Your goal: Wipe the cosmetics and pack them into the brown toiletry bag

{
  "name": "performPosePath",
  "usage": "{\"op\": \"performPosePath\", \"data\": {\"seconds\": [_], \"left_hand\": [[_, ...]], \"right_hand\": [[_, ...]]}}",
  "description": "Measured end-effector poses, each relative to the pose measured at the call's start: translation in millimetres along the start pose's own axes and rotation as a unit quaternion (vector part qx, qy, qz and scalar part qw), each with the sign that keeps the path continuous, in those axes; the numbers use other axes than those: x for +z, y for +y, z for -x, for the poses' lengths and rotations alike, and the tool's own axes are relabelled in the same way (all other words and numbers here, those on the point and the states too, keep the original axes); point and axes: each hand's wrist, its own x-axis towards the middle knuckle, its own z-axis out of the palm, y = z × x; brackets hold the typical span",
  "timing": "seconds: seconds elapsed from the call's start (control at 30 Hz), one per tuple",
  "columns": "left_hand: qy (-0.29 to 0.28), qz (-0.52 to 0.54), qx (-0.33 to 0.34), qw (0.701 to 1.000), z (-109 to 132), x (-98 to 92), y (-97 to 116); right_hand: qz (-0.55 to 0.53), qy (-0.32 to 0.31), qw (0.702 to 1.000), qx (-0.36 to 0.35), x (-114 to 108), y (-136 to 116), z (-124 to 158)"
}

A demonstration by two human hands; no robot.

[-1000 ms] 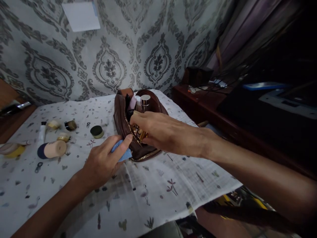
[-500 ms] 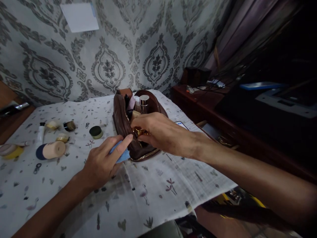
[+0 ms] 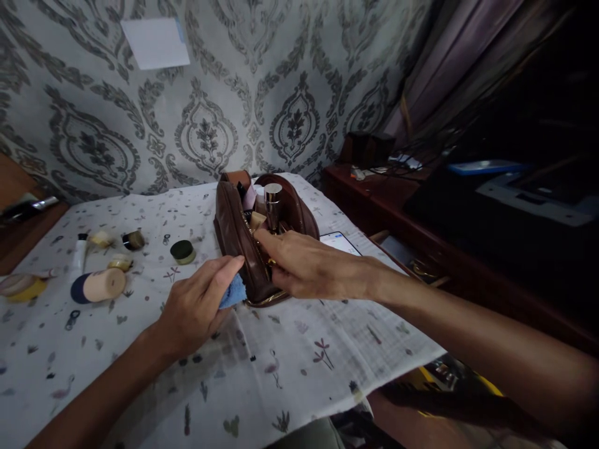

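Observation:
A brown leather bag [image 3: 229, 227] stands unzipped on the patterned cloth [image 3: 154, 386]. Inside it a bottle with a shiny silver cap [image 3: 273, 198] stands upright among other small items. My left hand [image 3: 199, 305] is closed around a blue cloth [image 3: 234, 293], its fingers against the bag's near left side. Over the bag's opening is my right hand [image 3: 313, 265], fingers curled together at the zipper edge. A bit of gold shows beneath those fingers, but most of what they hold is hidden.
Left of the bag lie a round dark-lidded jar [image 3: 182, 252], a beige bottle with a navy cap [image 3: 100, 285], a white tube [image 3: 81, 251] and several small jars. A phone [image 3: 340, 242] lies right of the bag, near a dark red desk [image 3: 355, 187].
My right hand has shifted slightly, showing less of the gold item and more of the silver-capped bottle and phone. My left hand still grips the blue cloth.

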Motion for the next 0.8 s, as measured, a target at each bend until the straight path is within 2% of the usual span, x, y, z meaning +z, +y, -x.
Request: {"op": "performPosePath", "data": {"seconds": [0.07, 0.17, 0.23, 0.33, 0.43, 0.5, 0.67, 0.8], "left_hand": [[-0.004, 0.001, 0.0, 1.0, 1, -0.1, -1], [-0.014, 0.002, -0.006, 1.0, 2, -1.1, -1], [-0.019, 0.006, -0.01, 1.0, 2, -1.9, -1], [-0.022, 0.007, -0.014, 1.0, 1, -3.0, 1], [-0.025, 0.008, -0.023, 0.999, 1, -4.4, 1], [-0.033, 0.011, -0.036, 0.999, 4, -6.2, 0], [-0.063, 0.018, -0.076, 0.995, 18, -12.8, -7], [-0.101, 0.013, -0.115, 0.988, 37, -18.8, -13]], "right_hand": [[-0.043, 0.003, 0.999, 0.004, 0, 2, 0], [-0.113, 0.053, 0.992, 0.012, 1, 4, 2], [-0.122, 0.078, 0.989, 0.035, 2, 4, 3], [-0.103, 0.066, 0.991, 0.058, 1, 3, 5], [-0.111, 0.051, 0.992, 0.044, -3, 4, 7], [-0.124, 0.063, 0.989, 0.053, -4, 7, 7], [-0.172, 0.194, 0.962, 0.081, 6, 25, -4], [-0.166, 0.244, 0.954, 0.051, 14, 31, -17]]}}
